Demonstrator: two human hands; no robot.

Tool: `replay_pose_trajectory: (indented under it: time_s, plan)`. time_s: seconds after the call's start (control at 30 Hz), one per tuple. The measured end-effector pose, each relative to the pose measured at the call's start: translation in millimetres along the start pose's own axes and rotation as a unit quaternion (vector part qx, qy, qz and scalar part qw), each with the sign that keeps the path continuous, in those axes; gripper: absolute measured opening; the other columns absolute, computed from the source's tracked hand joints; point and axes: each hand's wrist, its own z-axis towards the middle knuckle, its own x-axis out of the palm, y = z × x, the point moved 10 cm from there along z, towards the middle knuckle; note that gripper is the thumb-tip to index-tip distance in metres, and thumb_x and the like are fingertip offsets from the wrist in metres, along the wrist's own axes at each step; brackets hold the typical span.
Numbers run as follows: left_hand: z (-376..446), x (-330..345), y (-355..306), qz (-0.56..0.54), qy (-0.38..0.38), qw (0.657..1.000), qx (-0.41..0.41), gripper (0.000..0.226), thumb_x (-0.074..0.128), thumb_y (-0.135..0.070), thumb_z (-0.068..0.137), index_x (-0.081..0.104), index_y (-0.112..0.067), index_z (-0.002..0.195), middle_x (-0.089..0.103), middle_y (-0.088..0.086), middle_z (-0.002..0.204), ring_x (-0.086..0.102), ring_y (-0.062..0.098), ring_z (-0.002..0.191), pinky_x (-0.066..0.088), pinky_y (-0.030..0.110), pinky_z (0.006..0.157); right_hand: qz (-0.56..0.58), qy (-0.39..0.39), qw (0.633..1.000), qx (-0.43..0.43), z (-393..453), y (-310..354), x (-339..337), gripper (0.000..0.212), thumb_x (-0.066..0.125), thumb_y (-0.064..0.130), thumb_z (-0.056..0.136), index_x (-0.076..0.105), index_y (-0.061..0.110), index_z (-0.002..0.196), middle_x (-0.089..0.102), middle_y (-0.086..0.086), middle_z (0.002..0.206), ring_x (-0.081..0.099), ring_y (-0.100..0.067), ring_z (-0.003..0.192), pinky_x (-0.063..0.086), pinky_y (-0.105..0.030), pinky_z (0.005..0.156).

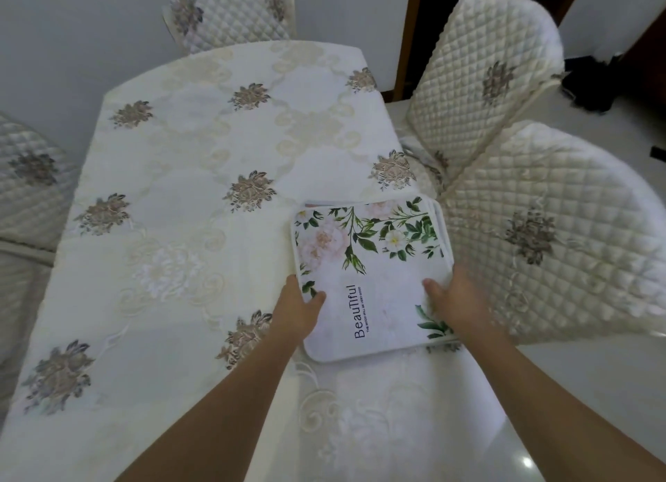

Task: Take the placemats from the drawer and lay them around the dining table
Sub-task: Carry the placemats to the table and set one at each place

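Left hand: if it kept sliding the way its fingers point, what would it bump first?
Probably nothing new: the left hand already grips the placemat stack, thumb on top, pointing across it toward the right hand.

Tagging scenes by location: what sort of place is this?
Likely a home dining room: a long table under an embroidered cloth, quilted-cover chairs around it, and a stack of floral placemats held by both hands.

Quilted cream chair covers with embroidered flowers surround the scene: one chair (230, 11) at the far end, two chairs (486, 74) (562, 236) on the right, another chair (29, 178) at left. A dark wooden door frame (407, 38) stands behind, over pale glossy floor (576, 391).
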Motion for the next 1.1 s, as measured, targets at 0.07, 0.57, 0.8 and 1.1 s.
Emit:
replay_pose_trajectory:
  time_s: [0.07,0.57,0.8,1.1]
  plan:
    - [-1.1,-0.2,1.7,0.018,-0.006,1.0,0.003,0.054,0.063,-0.039,0.091,0.042,-0.008,0.13,0.055,0.012,0.129,0.055,0.032,0.117,0.046,0.044,0.098,-0.009,0.0,1.0,-0.007,2.3,0.0,2.4,0.053,0.063,0.048,0.086,0.046,0.012,0.122,0.062,-0.014,0.116,0.06,-0.035,0.103,0.051,-0.046,0.086]
    - [-22.0,-1.1,12.3,0.009,-0.073,0.997,0.023,0.044,0.065,-0.039,0.09,0.05,-0.014,0.123,0.057,0.006,0.116,0.056,0.026,0.106,0.043,0.034,0.086,-0.037,0.043,0.998,-0.041,1.7,-2.2,-1.0,0.057,0.063,0.052,0.083,0.041,0.015,0.121,0.06,-0.013,0.119,0.059,-0.035,0.106,0.05,-0.049,0.089]
    - [-25.0,-22.4,17.8,0.005,-0.102,0.995,0.002,0.054,0.07,-0.039,0.086,0.049,-0.016,0.13,0.059,0.003,0.11,0.06,0.022,0.094,0.044,0.033,0.077,-0.075,-0.002,0.995,-0.069,-5.2,10.1,-4.8,0.067,0.067,0.037,0.08,0.039,0.01,0.135,0.046,-0.016,0.133,0.044,-0.033,0.121,0.043,-0.048,0.097]
    - [-28.8,-28.7,16.6,0.059,-0.078,0.995,-0.003,0.045,0.072,-0.033,0.085,0.056,-0.016,0.124,0.057,0.005,0.109,0.054,0.016,0.087,0.04,0.029,0.076,-0.024,-0.066,0.995,-0.075,-19.3,9.2,-23.3,0.022,0.063,0.03,0.084,0.05,0.015,0.094,0.054,-0.006,0.094,0.054,-0.025,0.08,0.046,-0.036,0.068]
